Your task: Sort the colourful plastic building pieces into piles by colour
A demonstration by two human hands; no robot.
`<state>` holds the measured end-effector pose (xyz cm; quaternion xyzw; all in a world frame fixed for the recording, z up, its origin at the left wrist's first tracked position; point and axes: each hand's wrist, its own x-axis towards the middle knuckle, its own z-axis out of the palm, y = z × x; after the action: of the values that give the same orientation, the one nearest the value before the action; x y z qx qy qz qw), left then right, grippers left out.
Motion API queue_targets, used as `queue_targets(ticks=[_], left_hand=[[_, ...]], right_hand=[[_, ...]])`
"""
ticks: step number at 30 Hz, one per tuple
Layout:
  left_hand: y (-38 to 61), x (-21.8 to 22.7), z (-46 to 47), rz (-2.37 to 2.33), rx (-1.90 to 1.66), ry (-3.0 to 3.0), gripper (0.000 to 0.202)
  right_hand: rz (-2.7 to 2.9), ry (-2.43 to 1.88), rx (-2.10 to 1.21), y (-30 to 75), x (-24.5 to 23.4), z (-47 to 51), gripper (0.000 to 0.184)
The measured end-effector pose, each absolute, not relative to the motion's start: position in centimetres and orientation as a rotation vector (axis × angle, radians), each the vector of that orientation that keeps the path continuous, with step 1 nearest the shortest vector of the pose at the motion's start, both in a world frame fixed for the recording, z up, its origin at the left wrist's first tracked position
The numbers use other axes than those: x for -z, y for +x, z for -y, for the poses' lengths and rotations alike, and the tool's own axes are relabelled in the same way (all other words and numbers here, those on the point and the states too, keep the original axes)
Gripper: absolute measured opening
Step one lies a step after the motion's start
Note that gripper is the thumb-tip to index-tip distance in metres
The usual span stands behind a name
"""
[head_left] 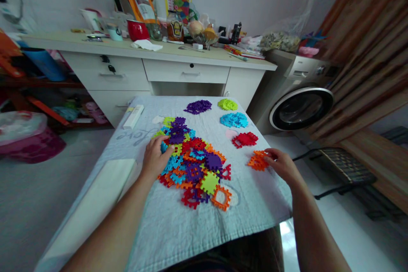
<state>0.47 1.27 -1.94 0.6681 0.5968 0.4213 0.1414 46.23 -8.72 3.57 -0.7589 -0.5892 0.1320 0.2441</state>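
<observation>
A mixed heap of plastic interlocking tiles (pixel 195 172) in purple, red, blue, orange and lime green lies on the cloth-covered table. At its left edge, my left hand (pixel 156 158) has thumb and fingers closed around a blue interlocking tile (pixel 163 147). Over on the right, my right hand (pixel 281 164) pinches the edge of an orange interlocking tile at the small orange pile (pixel 257 160); its fingertips are partly hidden. Beyond that, single-colour piles run up the right side: red (pixel 245 139), blue (pixel 234 120), lime green (pixel 227 104) and purple (pixel 199 106).
Pale cloth (pixel 255 199) covers the table. Long white boxes or bars (pixel 95 204) lie along its left side, with a smaller white one (pixel 134 117) farther back. Behind stands a white desk (pixel 188 70) crowded with jars and bags. A washing machine (pixel 287 93) and black chair (pixel 347 165) are to the right.
</observation>
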Motion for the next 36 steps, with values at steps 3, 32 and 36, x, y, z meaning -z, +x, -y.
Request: queue_targets(ticks=[3, 32, 36], left_hand=[[0.4, 1.9, -1.3, -1.716, -1.210, 1.931, 0.039], [0.2, 1.6, -0.6, -1.689, -1.197, 1.927, 0.040], [0.2, 1.5, -0.6, -1.678, -1.216, 1.908, 0.040]], right_hand=[[1.574, -2.146, -0.278, 46.2, -3.2, 9.2, 0.037], [2.261, -1.419, -0.579, 29.8, -6.2, 7.4, 0.036], [2.288, -1.417, -0.639, 29.5, -5.9, 6.7, 0.042]])
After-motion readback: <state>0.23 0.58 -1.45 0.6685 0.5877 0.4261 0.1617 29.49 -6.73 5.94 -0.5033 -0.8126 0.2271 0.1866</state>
